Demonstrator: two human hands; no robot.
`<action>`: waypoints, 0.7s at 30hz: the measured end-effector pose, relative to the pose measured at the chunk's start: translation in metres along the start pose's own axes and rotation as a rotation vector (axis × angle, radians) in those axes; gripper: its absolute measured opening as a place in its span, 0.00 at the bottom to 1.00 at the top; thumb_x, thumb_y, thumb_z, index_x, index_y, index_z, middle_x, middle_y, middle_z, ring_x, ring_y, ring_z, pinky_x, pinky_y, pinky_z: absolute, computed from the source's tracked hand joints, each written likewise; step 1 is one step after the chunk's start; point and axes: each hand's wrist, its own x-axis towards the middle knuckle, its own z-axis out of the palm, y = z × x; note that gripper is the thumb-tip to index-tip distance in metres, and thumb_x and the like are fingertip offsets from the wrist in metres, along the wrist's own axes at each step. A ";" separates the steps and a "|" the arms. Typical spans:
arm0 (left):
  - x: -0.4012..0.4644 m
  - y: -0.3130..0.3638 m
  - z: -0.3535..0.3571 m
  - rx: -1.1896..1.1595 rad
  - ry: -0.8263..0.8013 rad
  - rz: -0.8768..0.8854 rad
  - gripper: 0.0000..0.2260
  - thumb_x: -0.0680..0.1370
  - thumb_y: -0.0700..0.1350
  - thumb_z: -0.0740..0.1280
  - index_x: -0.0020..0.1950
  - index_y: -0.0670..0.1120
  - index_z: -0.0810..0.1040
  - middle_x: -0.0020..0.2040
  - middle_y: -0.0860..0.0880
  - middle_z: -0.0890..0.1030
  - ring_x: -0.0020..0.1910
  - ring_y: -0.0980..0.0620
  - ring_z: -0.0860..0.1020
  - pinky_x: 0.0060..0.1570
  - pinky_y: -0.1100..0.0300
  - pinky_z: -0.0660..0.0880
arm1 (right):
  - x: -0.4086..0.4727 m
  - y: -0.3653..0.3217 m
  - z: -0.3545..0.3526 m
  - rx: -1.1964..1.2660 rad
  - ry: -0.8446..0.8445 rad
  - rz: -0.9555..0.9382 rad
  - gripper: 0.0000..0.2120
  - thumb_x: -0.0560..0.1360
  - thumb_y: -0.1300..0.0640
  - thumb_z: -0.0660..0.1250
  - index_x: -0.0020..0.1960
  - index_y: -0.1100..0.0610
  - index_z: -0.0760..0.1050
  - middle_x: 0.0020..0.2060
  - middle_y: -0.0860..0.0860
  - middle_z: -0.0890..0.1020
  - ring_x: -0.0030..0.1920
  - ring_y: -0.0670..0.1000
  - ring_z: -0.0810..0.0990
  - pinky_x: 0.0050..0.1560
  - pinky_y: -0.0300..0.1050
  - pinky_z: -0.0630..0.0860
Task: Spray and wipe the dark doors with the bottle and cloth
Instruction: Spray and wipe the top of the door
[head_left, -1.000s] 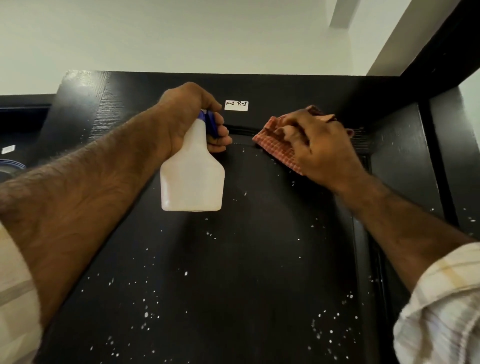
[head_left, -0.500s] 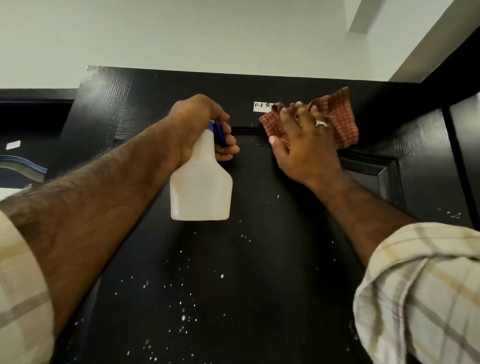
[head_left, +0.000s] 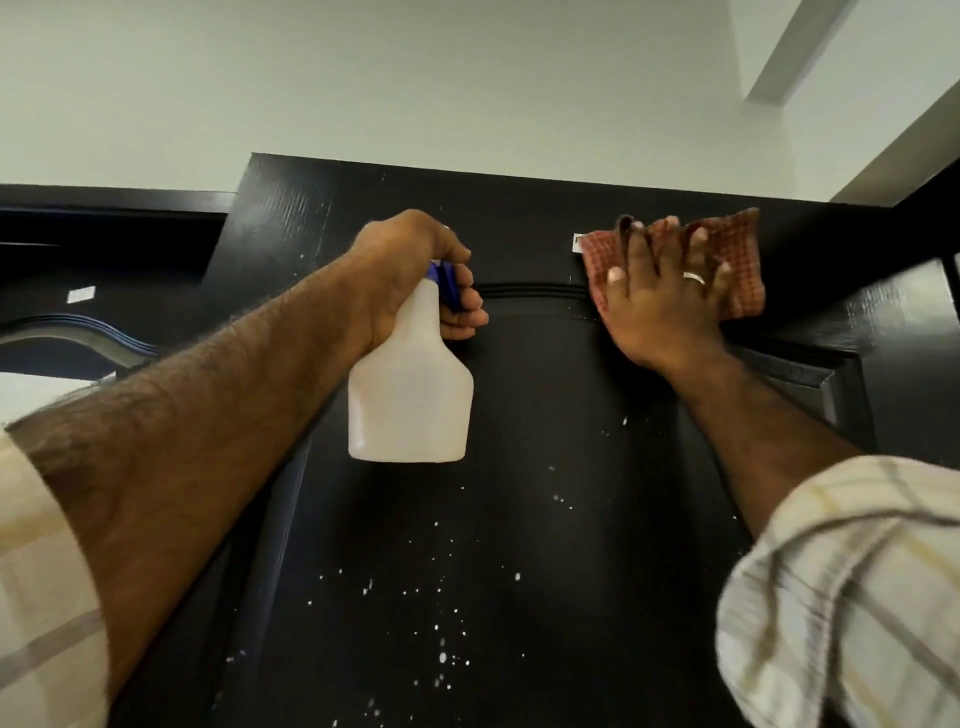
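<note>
The dark door (head_left: 519, 545) fills the view, and its lower panel is covered with many white droplets. The bottle (head_left: 410, 384) hangs in front of the door near the top, with the left hand (head_left: 415, 275) wrapped around its neck, fingers on the blue trigger. The right hand (head_left: 660, 306) presses the red checked cloth (head_left: 727, 260) flat against the top rail with spread fingers. To wipe well, I think it should press evenly and go down toward the droplets.
</note>
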 end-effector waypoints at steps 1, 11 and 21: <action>0.000 0.000 -0.004 0.009 0.008 0.003 0.07 0.78 0.42 0.67 0.50 0.40 0.83 0.43 0.39 0.86 0.46 0.39 0.88 0.49 0.42 0.86 | 0.002 -0.019 0.003 -0.023 0.003 -0.043 0.33 0.87 0.40 0.45 0.88 0.49 0.47 0.87 0.56 0.43 0.86 0.65 0.39 0.82 0.72 0.37; 0.000 -0.007 -0.034 0.053 0.045 -0.052 0.07 0.79 0.42 0.66 0.47 0.40 0.82 0.41 0.39 0.85 0.44 0.39 0.88 0.55 0.41 0.84 | -0.017 0.030 -0.006 -0.153 -0.047 -0.457 0.35 0.83 0.36 0.39 0.88 0.48 0.53 0.88 0.52 0.52 0.87 0.58 0.46 0.85 0.65 0.46; -0.008 -0.008 -0.065 0.104 0.156 0.002 0.06 0.77 0.41 0.66 0.45 0.40 0.81 0.40 0.39 0.85 0.43 0.39 0.87 0.54 0.41 0.85 | 0.018 -0.109 0.018 -0.015 -0.003 -0.269 0.32 0.87 0.40 0.45 0.88 0.50 0.50 0.88 0.56 0.48 0.87 0.63 0.45 0.83 0.69 0.39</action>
